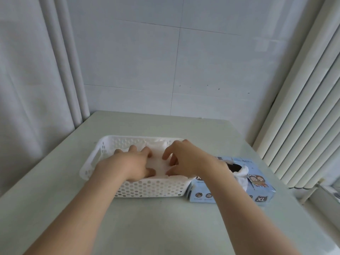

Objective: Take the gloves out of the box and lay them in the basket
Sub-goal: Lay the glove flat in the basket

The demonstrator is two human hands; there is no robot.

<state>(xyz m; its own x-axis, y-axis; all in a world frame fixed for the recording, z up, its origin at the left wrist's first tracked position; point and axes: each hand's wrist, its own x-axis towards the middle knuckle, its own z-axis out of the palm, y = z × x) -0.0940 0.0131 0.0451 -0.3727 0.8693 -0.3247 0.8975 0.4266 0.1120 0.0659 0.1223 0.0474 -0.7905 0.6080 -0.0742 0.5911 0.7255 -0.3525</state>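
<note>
- Pale green table (165, 227) against a tiled grey wall (202, 61) carries the white perforated basket (147, 187).
- Left hand (128, 162) lies inside the basket, fingers spread, pressing on the white gloves (159, 163) piled there.
- Right hand (185, 159) is just beside it on the same gloves, fingers bent, tips touching; whether it pinches one, I cannot tell.
- Blue box (263, 190) sits just beside the basket's right end, another glove (242, 174) poking out.
</note>
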